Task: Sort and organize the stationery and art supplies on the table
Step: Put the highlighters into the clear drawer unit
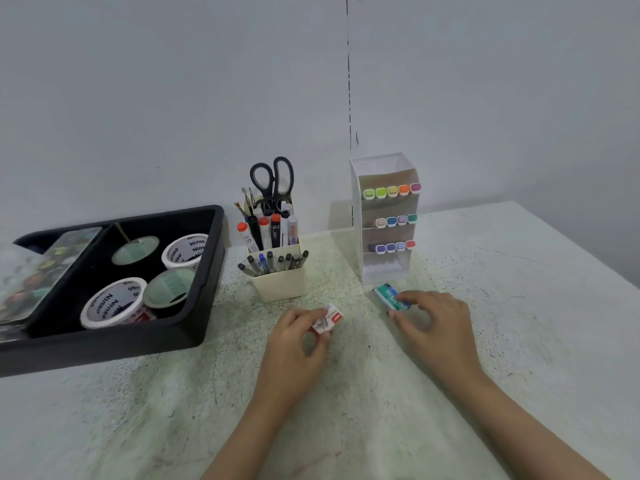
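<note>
My left hand (296,336) pinches a small white box with a red label (329,320) just above the table, in front of the cream pen holder (282,284). To the right, my right hand (434,323) grips a small teal box (388,295) that lies on the table in front of the white marker rack (358,220). The holder carries pens, markers, brushes and black scissors (273,181). The rack shows three rows of coloured marker caps (391,191).
A black tray (194,327) at the left holds white tape rolls (112,303), green-lidded tubs (169,287) and a paint palette (38,271) in its left compartment. The speckled table (519,271) meets a pale wall behind.
</note>
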Action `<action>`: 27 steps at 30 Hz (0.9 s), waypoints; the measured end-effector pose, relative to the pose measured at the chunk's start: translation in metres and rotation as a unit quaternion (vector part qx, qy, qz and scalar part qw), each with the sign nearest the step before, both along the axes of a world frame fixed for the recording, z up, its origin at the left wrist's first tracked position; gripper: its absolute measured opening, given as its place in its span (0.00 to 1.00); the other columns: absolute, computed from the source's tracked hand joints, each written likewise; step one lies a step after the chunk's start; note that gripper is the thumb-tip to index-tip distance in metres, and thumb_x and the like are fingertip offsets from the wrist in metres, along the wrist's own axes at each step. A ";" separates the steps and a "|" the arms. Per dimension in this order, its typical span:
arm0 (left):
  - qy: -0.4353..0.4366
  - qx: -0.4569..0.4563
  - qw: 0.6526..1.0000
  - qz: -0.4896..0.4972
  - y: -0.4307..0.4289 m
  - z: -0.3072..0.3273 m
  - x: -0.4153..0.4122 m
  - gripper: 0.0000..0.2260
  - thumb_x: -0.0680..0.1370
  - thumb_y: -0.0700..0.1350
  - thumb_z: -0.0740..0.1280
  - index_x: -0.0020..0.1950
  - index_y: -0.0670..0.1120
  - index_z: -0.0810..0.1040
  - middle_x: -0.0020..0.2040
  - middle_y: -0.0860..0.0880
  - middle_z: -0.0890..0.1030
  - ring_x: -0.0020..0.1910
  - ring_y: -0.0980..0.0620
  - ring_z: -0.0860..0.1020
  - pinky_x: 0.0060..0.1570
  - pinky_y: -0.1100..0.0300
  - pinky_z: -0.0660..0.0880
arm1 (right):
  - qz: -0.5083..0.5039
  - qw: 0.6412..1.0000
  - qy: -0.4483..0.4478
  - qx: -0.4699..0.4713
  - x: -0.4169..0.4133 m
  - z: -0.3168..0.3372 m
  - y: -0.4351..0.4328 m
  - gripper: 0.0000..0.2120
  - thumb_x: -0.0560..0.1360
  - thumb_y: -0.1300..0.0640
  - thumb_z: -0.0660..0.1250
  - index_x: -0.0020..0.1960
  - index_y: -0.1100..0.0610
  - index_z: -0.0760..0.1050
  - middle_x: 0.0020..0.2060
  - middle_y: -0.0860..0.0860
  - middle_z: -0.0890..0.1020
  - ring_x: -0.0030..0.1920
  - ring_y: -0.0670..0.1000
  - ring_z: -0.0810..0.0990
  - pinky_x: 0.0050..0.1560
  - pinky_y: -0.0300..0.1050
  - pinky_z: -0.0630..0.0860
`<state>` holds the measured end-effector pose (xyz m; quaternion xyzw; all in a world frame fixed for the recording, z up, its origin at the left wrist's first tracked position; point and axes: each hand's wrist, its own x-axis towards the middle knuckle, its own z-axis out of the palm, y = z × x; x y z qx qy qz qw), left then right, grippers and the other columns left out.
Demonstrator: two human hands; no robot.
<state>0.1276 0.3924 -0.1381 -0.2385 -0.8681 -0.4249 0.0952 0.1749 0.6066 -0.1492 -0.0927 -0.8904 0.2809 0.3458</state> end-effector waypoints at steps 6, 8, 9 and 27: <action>0.011 0.052 0.999 -0.001 0.040 0.003 -0.009 0.09 0.74 0.42 0.71 0.53 0.47 0.82 0.48 0.56 0.77 0.47 0.63 0.75 0.46 0.74 0.70 | -0.090 0.996 0.006 0.004 -0.019 0.011 0.014 0.07 0.71 0.48 0.72 0.47 0.49 0.81 0.40 0.44 0.82 0.42 0.47 0.74 0.46 0.42 0.54; -0.013 0.077 0.997 -0.003 0.054 0.006 -0.011 0.08 0.74 0.42 0.71 0.53 0.47 0.82 0.48 0.55 0.77 0.46 0.63 0.75 0.43 0.75 0.71 | -0.103 0.994 -0.008 0.032 -0.029 0.012 0.015 0.09 0.71 0.46 0.70 0.47 0.50 0.81 0.40 0.46 0.83 0.43 0.50 0.75 0.46 0.42 0.53; -0.029 0.092 0.995 -0.003 0.061 0.008 -0.013 0.07 0.74 0.42 0.71 0.52 0.47 0.82 0.48 0.54 0.77 0.45 0.63 0.75 0.42 0.75 0.71 | -0.108 0.993 -0.019 0.041 -0.033 0.012 0.016 0.09 0.71 0.46 0.70 0.47 0.50 0.82 0.40 0.48 0.83 0.43 0.52 0.76 0.46 0.43 0.53; 0.093 0.001 0.995 0.022 0.118 -0.003 -0.047 0.11 0.70 0.45 0.75 0.51 0.44 0.83 0.45 0.49 0.77 0.42 0.51 0.77 0.37 0.62 0.74 | -0.035 0.998 -0.025 0.044 -0.036 -0.003 0.026 0.13 0.73 0.54 0.63 0.55 0.50 0.79 0.47 0.44 0.83 0.46 0.45 0.78 0.48 0.41 0.56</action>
